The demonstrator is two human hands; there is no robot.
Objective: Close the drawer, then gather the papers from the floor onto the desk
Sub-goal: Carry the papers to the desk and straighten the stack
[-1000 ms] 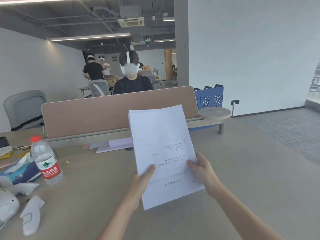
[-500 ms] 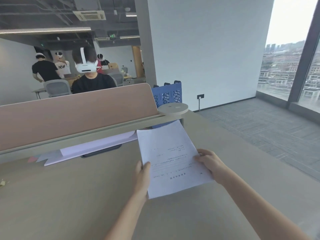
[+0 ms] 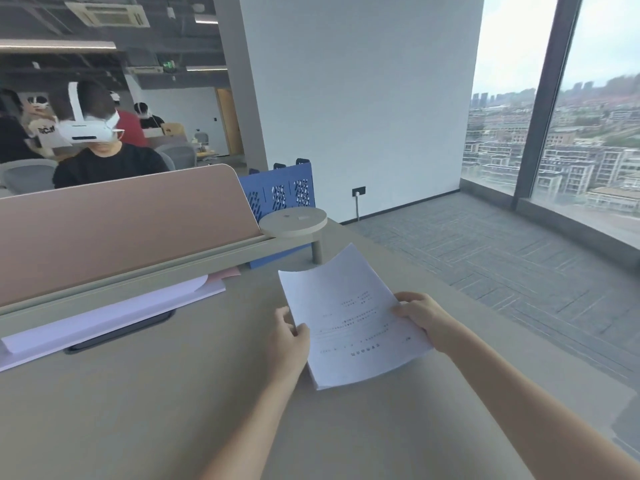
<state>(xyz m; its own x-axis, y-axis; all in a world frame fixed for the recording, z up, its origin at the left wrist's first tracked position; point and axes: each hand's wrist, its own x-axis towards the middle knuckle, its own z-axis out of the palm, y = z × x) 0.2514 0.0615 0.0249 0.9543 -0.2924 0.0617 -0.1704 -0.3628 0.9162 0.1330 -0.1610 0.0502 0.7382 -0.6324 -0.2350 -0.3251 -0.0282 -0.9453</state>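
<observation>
I hold a thin stack of white printed papers in both hands, low over the beige desk. My left hand grips the stack's left edge. Gripping the right edge is my right hand. The stack lies almost flat, its near corner close to or touching the desk top, its far end curled up a little. No drawer is in view.
More white and pink sheets lie over a dark flat device under the brown divider. A round shelf stands at the divider's end. The desk's right edge drops to grey carpet. A person sits behind the divider.
The papers went from upright in front of me down to nearly flat over the desk. My view swung right, so the bottle and tissue box left the frame.
</observation>
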